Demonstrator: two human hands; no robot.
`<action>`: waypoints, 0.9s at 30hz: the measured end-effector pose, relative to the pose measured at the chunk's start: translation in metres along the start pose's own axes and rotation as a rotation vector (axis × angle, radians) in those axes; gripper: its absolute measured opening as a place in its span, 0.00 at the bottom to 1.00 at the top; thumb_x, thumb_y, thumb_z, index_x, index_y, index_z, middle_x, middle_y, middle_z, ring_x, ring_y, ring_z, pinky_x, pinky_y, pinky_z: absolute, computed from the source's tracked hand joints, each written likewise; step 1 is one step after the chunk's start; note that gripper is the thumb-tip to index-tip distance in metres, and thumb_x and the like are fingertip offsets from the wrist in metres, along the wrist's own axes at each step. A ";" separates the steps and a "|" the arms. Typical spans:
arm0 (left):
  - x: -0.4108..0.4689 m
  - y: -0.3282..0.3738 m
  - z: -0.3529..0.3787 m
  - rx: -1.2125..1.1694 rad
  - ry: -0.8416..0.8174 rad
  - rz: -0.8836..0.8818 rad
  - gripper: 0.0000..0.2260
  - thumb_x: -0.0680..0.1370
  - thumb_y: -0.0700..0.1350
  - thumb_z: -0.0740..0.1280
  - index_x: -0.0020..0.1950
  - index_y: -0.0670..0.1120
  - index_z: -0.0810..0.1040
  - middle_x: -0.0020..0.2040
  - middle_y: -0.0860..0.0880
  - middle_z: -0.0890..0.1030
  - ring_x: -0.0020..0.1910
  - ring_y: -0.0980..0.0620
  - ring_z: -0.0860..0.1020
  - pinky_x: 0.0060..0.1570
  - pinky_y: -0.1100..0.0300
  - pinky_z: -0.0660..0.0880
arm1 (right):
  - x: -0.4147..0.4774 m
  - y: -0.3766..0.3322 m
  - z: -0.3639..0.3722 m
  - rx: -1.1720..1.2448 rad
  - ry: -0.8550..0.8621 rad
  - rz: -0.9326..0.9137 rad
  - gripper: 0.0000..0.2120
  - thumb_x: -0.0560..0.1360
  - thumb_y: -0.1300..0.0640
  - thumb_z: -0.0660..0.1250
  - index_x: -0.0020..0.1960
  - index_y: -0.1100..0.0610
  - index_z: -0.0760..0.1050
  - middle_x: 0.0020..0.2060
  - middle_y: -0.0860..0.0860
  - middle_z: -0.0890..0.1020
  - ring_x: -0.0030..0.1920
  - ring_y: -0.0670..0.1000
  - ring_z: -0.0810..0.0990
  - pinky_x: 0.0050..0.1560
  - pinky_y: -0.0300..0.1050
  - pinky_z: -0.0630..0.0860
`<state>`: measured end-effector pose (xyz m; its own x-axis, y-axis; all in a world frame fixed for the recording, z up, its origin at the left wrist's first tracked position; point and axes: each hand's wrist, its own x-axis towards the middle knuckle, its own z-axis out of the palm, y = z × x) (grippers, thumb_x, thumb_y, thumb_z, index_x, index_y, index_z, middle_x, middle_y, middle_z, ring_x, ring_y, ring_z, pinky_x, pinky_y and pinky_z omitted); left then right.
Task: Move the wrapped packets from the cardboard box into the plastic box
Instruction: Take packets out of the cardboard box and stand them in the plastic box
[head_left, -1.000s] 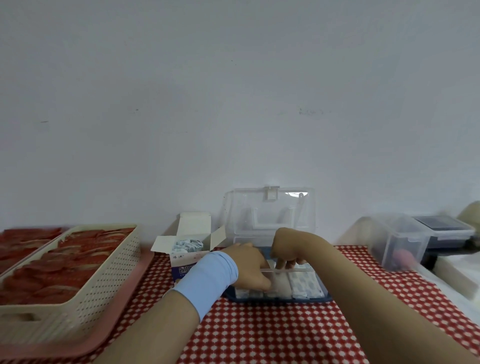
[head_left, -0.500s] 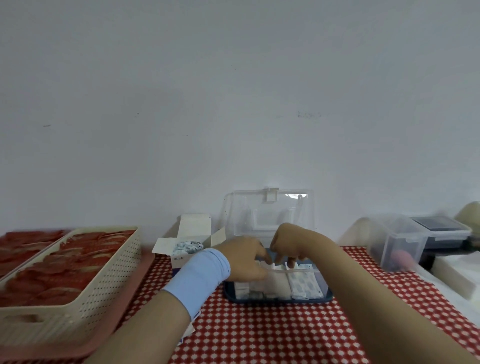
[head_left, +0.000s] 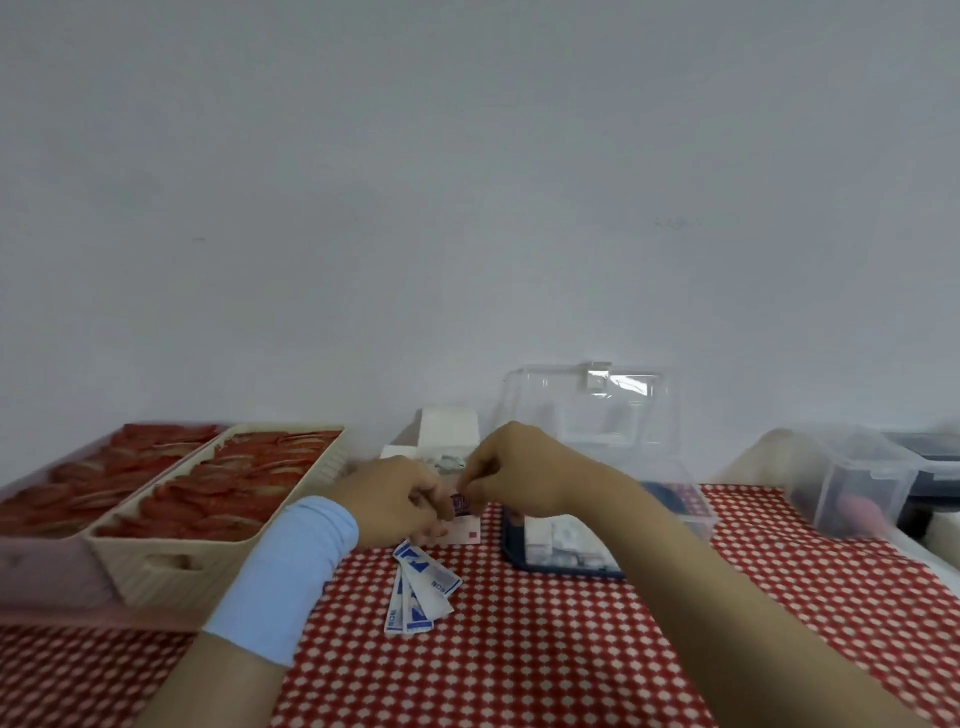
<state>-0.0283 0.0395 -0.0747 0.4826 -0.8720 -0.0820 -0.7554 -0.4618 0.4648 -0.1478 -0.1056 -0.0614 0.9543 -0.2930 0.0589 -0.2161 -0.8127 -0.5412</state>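
Note:
A small white cardboard box with its flaps up stands left of the plastic box, which has a blue base and a clear lid raised behind. White wrapped packets lie inside the plastic box. My left hand, with a light blue wristband, curls round the cardboard box's left side. Coming from the right, my right hand pinches the blue-printed upper front of that box; whether a packet is in the pinch is unclear. Several blue-and-white packets lie fanned on the checked cloth just under my left hand.
A cream slotted basket of red items sits on a pink tray at the left. Another clear container and a dark-lidded one stand at the right. The red-and-white checked cloth covers the table; a white wall rises close behind.
Both hands have left the plastic box and moved left to the cardboard box. The view has shifted, and the fanned packets on the cloth have come into sight.

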 end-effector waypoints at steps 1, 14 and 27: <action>-0.003 -0.010 0.004 0.044 0.002 -0.031 0.10 0.78 0.41 0.66 0.50 0.55 0.84 0.43 0.58 0.84 0.42 0.60 0.82 0.47 0.67 0.74 | 0.004 -0.004 0.013 -0.030 -0.051 0.010 0.06 0.77 0.58 0.69 0.47 0.54 0.86 0.41 0.47 0.87 0.31 0.43 0.81 0.41 0.41 0.82; -0.014 -0.072 0.041 0.255 -0.069 -0.145 0.36 0.70 0.57 0.75 0.75 0.58 0.65 0.72 0.50 0.70 0.68 0.48 0.72 0.67 0.51 0.71 | 0.025 -0.019 0.099 -0.147 -0.260 0.292 0.26 0.74 0.53 0.74 0.70 0.58 0.72 0.64 0.54 0.79 0.63 0.55 0.77 0.66 0.50 0.75; -0.009 -0.074 0.038 -0.268 0.083 -0.038 0.19 0.73 0.48 0.75 0.61 0.52 0.73 0.52 0.55 0.82 0.44 0.57 0.79 0.42 0.62 0.77 | 0.027 -0.007 0.096 0.134 -0.219 0.271 0.15 0.72 0.56 0.76 0.58 0.57 0.81 0.49 0.51 0.84 0.45 0.49 0.83 0.41 0.40 0.81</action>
<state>0.0067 0.0751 -0.1416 0.5512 -0.8336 -0.0363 -0.5973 -0.4247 0.6803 -0.1005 -0.0593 -0.1365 0.8909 -0.3621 -0.2741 -0.4517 -0.6431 -0.6184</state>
